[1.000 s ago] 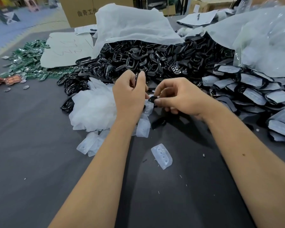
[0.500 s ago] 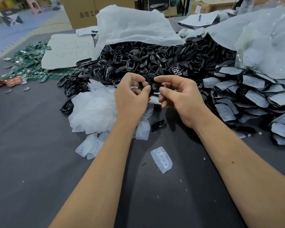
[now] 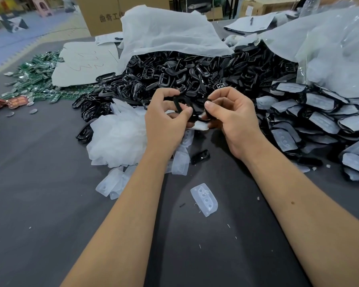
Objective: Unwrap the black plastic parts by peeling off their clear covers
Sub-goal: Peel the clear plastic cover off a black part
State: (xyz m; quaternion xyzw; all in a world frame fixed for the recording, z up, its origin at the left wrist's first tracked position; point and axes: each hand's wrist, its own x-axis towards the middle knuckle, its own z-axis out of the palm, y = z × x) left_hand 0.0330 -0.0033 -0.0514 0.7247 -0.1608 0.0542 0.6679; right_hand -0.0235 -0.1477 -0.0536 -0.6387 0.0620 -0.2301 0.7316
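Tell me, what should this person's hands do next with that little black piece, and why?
Probably pull the hands apart to finish the peel. The left hand pinches a black ring, the right hand pinches another black bit, and a clear cover hangs just under the fingers, seemingly half off. Once free, it could drop onto the heap of covers at the left.

Black printed Chinese characters "曲奇工" mark the brown cardboard box [image 3: 104, 15] standing at 11 o'clock; the remaining characters are hidden behind white sheeting.
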